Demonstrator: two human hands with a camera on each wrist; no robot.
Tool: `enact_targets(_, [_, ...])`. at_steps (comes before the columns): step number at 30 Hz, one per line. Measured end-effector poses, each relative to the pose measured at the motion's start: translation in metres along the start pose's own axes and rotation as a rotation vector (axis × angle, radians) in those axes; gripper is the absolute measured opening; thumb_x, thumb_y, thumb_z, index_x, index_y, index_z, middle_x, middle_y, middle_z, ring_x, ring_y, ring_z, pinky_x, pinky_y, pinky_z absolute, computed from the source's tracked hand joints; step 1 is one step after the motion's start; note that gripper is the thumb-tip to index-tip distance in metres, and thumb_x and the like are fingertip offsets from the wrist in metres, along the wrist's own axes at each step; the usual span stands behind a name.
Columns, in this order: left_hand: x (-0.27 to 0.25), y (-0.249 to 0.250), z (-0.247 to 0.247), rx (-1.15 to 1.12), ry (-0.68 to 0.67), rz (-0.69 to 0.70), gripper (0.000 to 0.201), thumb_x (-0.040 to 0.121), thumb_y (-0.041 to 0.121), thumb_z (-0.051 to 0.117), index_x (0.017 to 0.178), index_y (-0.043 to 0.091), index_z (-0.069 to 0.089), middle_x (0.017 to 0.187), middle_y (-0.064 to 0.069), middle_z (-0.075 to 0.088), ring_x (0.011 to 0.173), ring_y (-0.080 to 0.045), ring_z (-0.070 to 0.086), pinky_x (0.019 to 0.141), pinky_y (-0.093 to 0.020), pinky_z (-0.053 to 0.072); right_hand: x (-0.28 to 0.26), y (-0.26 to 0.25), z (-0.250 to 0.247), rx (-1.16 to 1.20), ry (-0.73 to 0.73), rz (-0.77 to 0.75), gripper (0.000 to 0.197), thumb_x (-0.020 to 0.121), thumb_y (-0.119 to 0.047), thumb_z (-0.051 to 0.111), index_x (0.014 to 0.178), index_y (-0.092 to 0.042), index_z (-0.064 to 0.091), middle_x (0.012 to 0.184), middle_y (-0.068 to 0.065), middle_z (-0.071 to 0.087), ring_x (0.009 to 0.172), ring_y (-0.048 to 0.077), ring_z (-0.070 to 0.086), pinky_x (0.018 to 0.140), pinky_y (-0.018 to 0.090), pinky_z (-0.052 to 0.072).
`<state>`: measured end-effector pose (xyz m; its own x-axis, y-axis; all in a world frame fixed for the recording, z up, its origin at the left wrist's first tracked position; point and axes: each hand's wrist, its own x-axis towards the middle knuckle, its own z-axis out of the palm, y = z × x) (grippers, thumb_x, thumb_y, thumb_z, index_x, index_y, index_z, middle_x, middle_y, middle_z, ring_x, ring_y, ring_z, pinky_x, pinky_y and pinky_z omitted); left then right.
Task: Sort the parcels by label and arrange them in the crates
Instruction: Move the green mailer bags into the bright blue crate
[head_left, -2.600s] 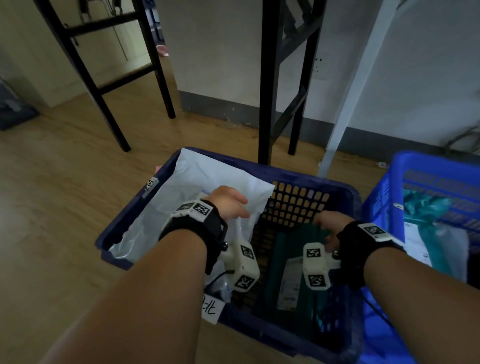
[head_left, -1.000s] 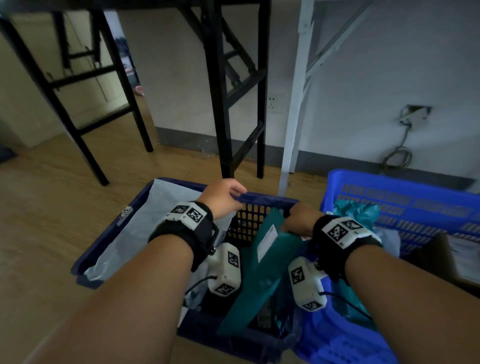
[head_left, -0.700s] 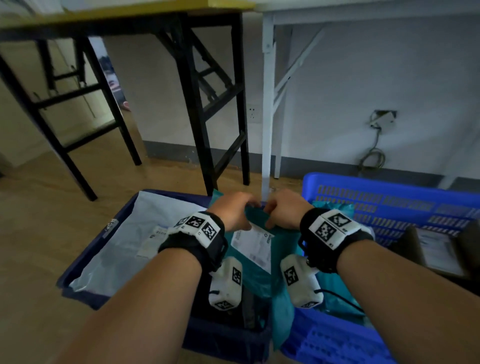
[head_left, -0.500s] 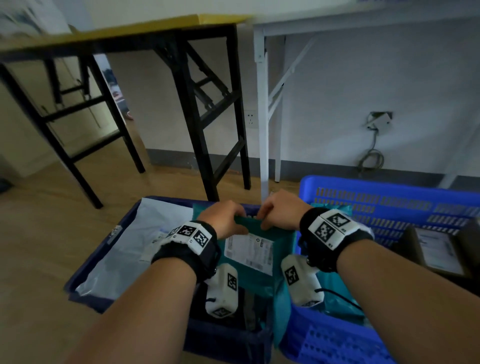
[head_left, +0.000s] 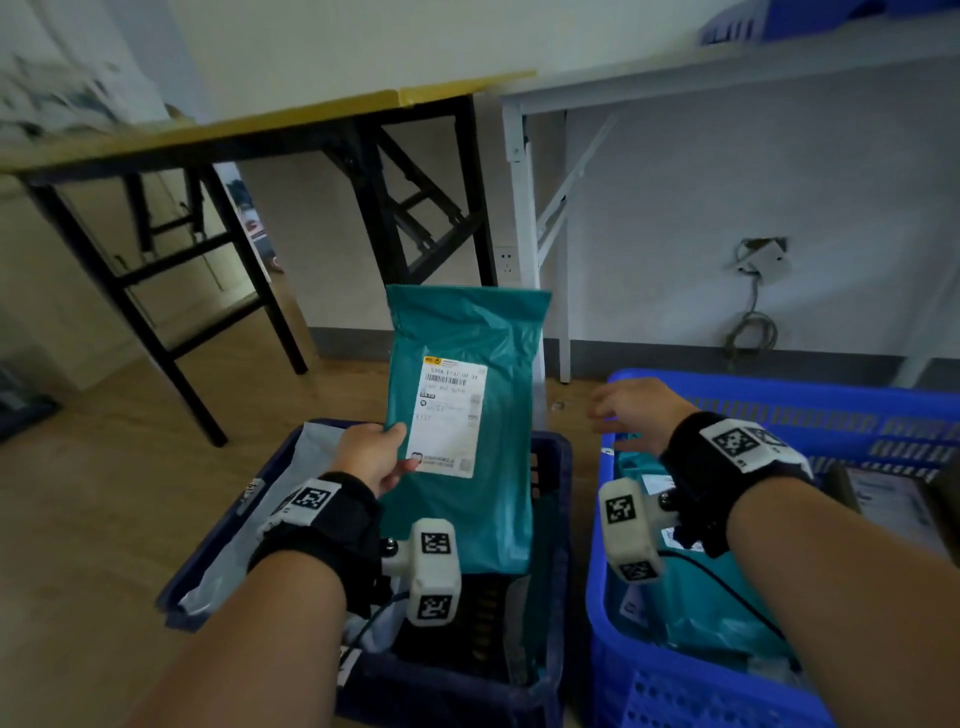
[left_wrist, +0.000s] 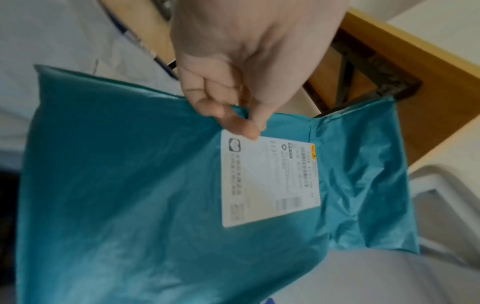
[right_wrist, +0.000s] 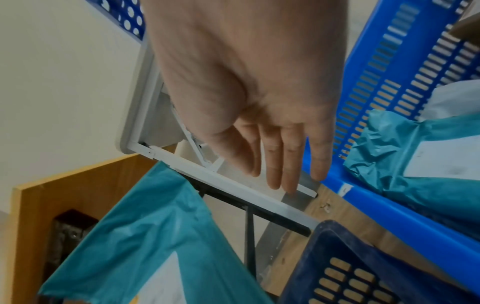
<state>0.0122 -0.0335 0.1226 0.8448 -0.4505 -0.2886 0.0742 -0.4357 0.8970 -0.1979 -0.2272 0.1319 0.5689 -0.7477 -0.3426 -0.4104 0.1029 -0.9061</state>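
My left hand (head_left: 375, 453) (left_wrist: 233, 115) pinches the left edge of a teal parcel (head_left: 467, 519) (left_wrist: 130, 195) and holds it upright over the dark blue crate (head_left: 550, 519), its white label (head_left: 451, 415) (left_wrist: 270, 181) facing me. My right hand (head_left: 631, 410) (right_wrist: 283, 164) hovers empty with straight fingers over the near left corner of the bright blue crate (head_left: 810, 405) (right_wrist: 389, 216). The held teal parcel (right_wrist: 145, 246) shows at lower left in the right wrist view. A white-grey parcel (head_left: 291, 483) lies in the dark crate's left half.
More teal parcels (head_left: 717, 613) (right_wrist: 426, 164) and a brown box (head_left: 893, 499) fill the bright blue crate. Behind the crates stand a yellow-topped black table (head_left: 363, 156) and a white table (head_left: 524, 218). Wooden floor (head_left: 104, 493) lies open to the left.
The teal parcel was lifted out of the dark blue crate and raised upright. My right hand let go of it and moved right over the bright blue crate; the left hand keeps hold.
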Motion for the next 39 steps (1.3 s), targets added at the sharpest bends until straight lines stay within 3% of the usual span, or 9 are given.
enact_targets(2, [-0.003, 0.002, 0.005, -0.077, -0.066, -0.033, 0.014, 0.1, 0.024, 0.049, 0.096, 0.014, 0.056, 0.08, -0.002, 0.065, 0.033, -0.001, 0.054, 0.041, -0.018, 0.037, -0.001, 0.005, 0.008, -0.035, -0.077, 0.032, 0.014, 0.09, -0.008, 0.059, 0.083, -0.02, 0.056, 0.096, 0.005, 0.064, 0.086, 0.019, 0.062, 0.082, 0.034, 0.05])
enact_targets(4, [-0.003, 0.003, 0.011, -0.12, -0.131, -0.049, 0.016, 0.1, 0.026, 0.05, 0.107, 0.014, 0.057, 0.084, -0.002, 0.067, 0.037, -0.002, 0.056, 0.043, -0.018, 0.04, -0.007, 0.005, 0.019, 0.023, -0.137, 0.059, 0.004, 0.09, -0.012, 0.063, 0.09, -0.014, 0.06, 0.088, 0.004, 0.066, 0.077, 0.015, 0.063, 0.068, 0.026, 0.048])
enact_targets(7, [-0.007, 0.005, 0.022, -0.18, -0.217, -0.075, 0.017, 0.1, 0.026, 0.05, 0.111, 0.016, 0.057, 0.084, 0.0, 0.067, 0.04, -0.002, 0.055, 0.042, -0.017, 0.04, -0.01, 0.005, 0.03, 0.114, -0.133, 0.044, 0.012, 0.088, -0.011, 0.067, 0.099, -0.011, 0.063, 0.092, 0.007, 0.068, 0.072, 0.014, 0.063, 0.056, 0.022, 0.048])
enact_targets(9, [-0.011, 0.007, 0.029, -0.215, -0.267, -0.086, 0.016, 0.1, 0.026, 0.05, 0.111, 0.017, 0.057, 0.084, 0.001, 0.067, 0.039, -0.002, 0.055, 0.042, -0.017, 0.042, -0.007, 0.006, 0.035, 0.145, -0.095, 0.039, 0.018, 0.085, -0.006, 0.069, 0.103, -0.005, 0.064, 0.094, 0.01, 0.069, 0.076, 0.019, 0.065, 0.062, 0.027, 0.053])
enact_targets(13, [-0.016, 0.009, 0.041, -0.203, -0.346, -0.065, 0.017, 0.099, 0.025, 0.052, 0.112, 0.017, 0.06, 0.088, 0.0, 0.07, 0.043, -0.003, 0.058, 0.044, -0.017, 0.046, 0.008, 0.015, 0.035, 0.143, 0.046, 0.03, 0.043, 0.071, -0.002, 0.078, 0.11, 0.006, 0.063, 0.103, 0.018, 0.071, 0.094, 0.034, 0.068, 0.089, 0.047, 0.054])
enact_targets(16, [-0.017, 0.01, 0.046, -0.17, -0.346, -0.033, 0.017, 0.098, 0.021, 0.054, 0.112, 0.014, 0.062, 0.087, 0.0, 0.071, 0.049, -0.005, 0.06, 0.044, -0.016, 0.045, 0.022, 0.024, 0.03, 0.146, 0.054, 0.03, 0.05, 0.063, -0.007, 0.082, 0.109, 0.002, 0.064, 0.103, 0.017, 0.071, 0.093, 0.035, 0.069, 0.089, 0.049, 0.054])
enact_targets(23, [-0.01, 0.007, 0.05, -0.17, -0.298, -0.021, 0.033, 0.096, 0.016, 0.058, 0.128, 0.009, 0.056, 0.082, 0.0, 0.063, 0.059, -0.008, 0.053, 0.041, -0.015, 0.043, 0.028, 0.029, 0.023, 0.127, 0.058, 0.044, 0.048, 0.069, -0.007, 0.078, 0.113, 0.002, 0.062, 0.105, 0.017, 0.07, 0.095, 0.036, 0.068, 0.09, 0.05, 0.054])
enact_targets(33, [-0.01, 0.006, 0.063, -0.154, -0.304, 0.004, 0.029, 0.094, 0.015, 0.061, 0.123, 0.011, 0.058, 0.082, -0.001, 0.063, 0.061, -0.009, 0.055, 0.047, -0.019, 0.047, 0.026, 0.031, 0.015, 0.129, 0.095, 0.07, 0.036, 0.08, 0.001, 0.068, 0.114, 0.007, 0.059, 0.109, 0.023, 0.067, 0.099, 0.038, 0.066, 0.092, 0.052, 0.052])
enact_targets(39, [-0.011, 0.008, 0.083, -0.164, -0.359, -0.013, 0.022, 0.094, 0.012, 0.06, 0.116, 0.009, 0.059, 0.079, -0.003, 0.062, 0.061, -0.011, 0.054, 0.048, -0.02, 0.053, 0.026, 0.037, 0.0, 0.021, 0.132, 0.063, 0.025, 0.086, -0.006, 0.061, 0.111, -0.003, 0.061, 0.12, 0.022, 0.063, 0.11, 0.038, 0.061, 0.096, 0.048, 0.051])
